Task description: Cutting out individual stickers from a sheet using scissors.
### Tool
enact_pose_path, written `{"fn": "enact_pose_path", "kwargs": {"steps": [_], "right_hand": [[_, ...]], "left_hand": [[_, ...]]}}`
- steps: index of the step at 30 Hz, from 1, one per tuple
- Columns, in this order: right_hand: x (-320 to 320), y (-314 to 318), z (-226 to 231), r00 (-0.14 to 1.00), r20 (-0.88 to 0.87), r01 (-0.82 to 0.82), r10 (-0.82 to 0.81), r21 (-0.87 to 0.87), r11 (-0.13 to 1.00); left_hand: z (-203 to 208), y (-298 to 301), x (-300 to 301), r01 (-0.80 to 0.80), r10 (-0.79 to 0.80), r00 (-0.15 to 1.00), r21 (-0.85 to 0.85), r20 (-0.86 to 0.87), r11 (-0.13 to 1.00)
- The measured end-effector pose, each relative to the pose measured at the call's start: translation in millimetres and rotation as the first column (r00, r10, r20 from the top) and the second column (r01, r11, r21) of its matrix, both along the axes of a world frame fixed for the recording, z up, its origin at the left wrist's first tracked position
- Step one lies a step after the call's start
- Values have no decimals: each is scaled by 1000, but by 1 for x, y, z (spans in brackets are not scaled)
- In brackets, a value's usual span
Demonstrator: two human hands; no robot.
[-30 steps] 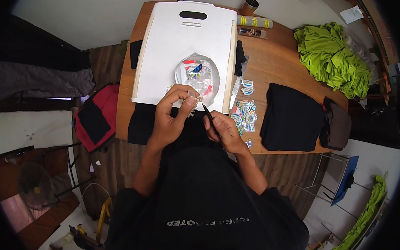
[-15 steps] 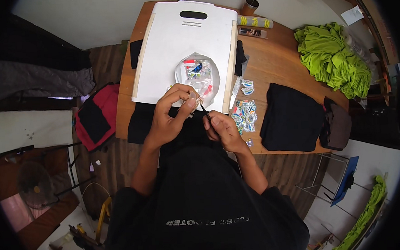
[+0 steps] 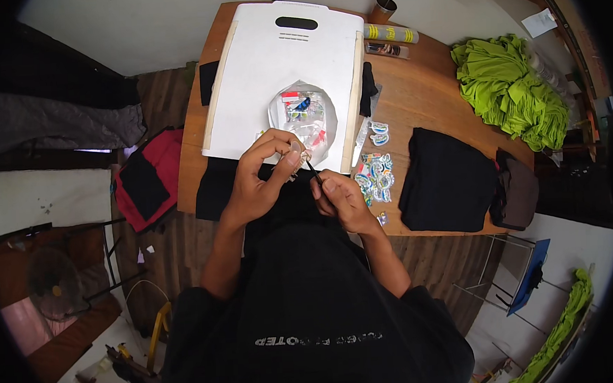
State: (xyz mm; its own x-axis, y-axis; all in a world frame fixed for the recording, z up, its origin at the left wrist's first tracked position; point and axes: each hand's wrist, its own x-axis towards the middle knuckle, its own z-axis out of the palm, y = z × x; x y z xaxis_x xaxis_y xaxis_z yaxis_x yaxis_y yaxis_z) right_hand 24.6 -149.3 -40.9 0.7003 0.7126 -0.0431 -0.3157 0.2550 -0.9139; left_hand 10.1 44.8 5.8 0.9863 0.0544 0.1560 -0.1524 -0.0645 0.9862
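My left hand (image 3: 264, 169) is closed, pinching a small pale piece (image 3: 305, 156) between thumb and fingers; its kind cannot be made out. My right hand (image 3: 345, 200) is closed around a thin, dark, pen-like tool (image 3: 313, 169), whose tip meets the small piece. Both hands are over the near edge of a white board (image 3: 246, 90). Just beyond them on the board sits a round, pale container (image 3: 329, 114) with clear and coloured scraps inside. Beside my right hand, several die-shaped stickers (image 3: 382, 177) lie in a cluster on the wooden table (image 3: 419, 95).
Folded black cloth (image 3: 444, 177) lies on the table's right side, with a bright green fabric pile (image 3: 509, 91) farther back. A brown cup (image 3: 383, 10) and a yellow-and-grey tube (image 3: 392, 34) stand and lie at the back. A red-and-black bag (image 3: 154, 175) is left of the table.
The small piece in my left fingers has turned slightly, and the tool tip has shifted a little against it. Both hands stay in nearly the same place.
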Motion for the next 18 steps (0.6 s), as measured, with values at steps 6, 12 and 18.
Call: {"fn": "enact_pose_path", "kwargs": {"steps": [6, 12, 18], "right_hand": [[-1, 0, -1, 1000, -7, 9, -9, -9, 1000], [1, -1, -1, 1000, 9, 3, -3, -8, 1000], [-1, -1, -1, 1000, -3, 0, 0, 2, 1000]], "left_hand": [[-1, 0, -1, 6, -6, 1000, 13, 1, 1000], [-2, 1, 0, 15, -15, 1000, 23, 5, 1000], [-2, 0, 0, 23, -23, 1000, 27, 8, 999]]}}
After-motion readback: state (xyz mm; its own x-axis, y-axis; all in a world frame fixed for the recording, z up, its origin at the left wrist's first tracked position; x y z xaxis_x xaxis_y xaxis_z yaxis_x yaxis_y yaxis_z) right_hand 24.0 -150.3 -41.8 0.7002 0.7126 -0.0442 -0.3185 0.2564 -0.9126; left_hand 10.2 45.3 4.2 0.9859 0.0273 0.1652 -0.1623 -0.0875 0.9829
